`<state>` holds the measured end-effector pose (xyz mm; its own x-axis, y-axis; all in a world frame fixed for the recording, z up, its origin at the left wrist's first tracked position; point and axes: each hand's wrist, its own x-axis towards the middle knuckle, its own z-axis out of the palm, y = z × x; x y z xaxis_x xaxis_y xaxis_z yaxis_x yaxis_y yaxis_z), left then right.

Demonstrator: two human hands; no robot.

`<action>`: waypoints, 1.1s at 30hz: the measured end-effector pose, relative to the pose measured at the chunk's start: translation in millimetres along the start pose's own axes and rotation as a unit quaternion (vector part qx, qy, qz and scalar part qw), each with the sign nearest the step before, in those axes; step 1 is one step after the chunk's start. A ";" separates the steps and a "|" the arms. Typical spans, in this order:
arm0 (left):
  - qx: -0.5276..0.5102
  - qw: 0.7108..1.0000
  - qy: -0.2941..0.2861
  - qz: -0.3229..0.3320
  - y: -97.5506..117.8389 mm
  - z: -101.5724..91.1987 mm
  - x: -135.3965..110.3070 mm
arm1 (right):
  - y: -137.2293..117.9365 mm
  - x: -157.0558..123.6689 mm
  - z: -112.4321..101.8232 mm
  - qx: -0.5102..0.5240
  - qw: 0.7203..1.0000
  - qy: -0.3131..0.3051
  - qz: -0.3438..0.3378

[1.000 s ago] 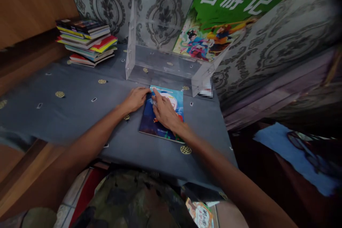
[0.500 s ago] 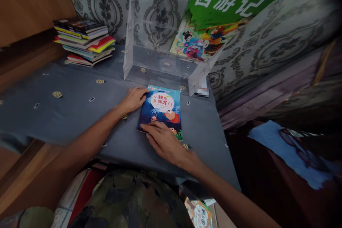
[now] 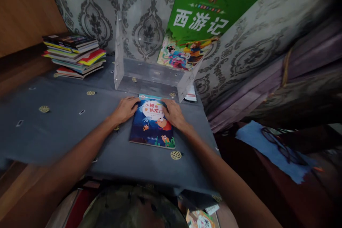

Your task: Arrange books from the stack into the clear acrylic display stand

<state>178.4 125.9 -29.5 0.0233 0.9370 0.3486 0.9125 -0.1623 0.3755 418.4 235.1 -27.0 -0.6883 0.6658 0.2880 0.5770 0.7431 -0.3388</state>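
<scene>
A thin blue picture book (image 3: 150,130) with orange fish and a white title oval on its cover lies flat on the grey patterned tablecloth (image 3: 149,162). At its upper left edge rests my left hand (image 3: 125,109), fingertips touching the corner with the fingers loosely bent and apart. My right hand (image 3: 174,113) lies over the upper right part of the cover, fingers stretched out and hiding that corner. Neither hand lifts the book. Just behind it stands a clear acrylic stand (image 3: 149,87) with upright side panels.
Several books form an uneven stack (image 3: 74,55) at the back left. A large green book (image 3: 200,10) leans against the patterned wall behind the stand. To the right, off the table, glasses (image 3: 283,146) lie on a blue cloth (image 3: 251,135). Another book (image 3: 199,219) shows below the table's front edge.
My right hand has moved from the book's lower left up to its upper right side, uncovering the lower cover. My left hand stays by the upper left corner. The camera view has shifted.
</scene>
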 end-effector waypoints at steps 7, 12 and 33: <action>-0.001 1.000 0.010 0.011 -3.0 2.7 0.1 | 35.0 -6.4 6.7 0.037 0.998 0.049 -0.008; 0.008 1.000 0.005 -0.001 -1.4 1.0 -0.5 | 32.0 -7.6 9.1 0.041 0.998 0.039 -0.005; -0.003 1.000 0.003 0.009 3.7 -2.2 -0.5 | -51.1 -119.1 -19.8 -0.067 0.997 -0.048 -0.005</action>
<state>180.9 124.2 -26.5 0.0374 0.9317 0.3614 0.9092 -0.1818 0.3746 479.6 119.2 -26.2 -0.7295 0.6537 0.2012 0.6191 0.7561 -0.2121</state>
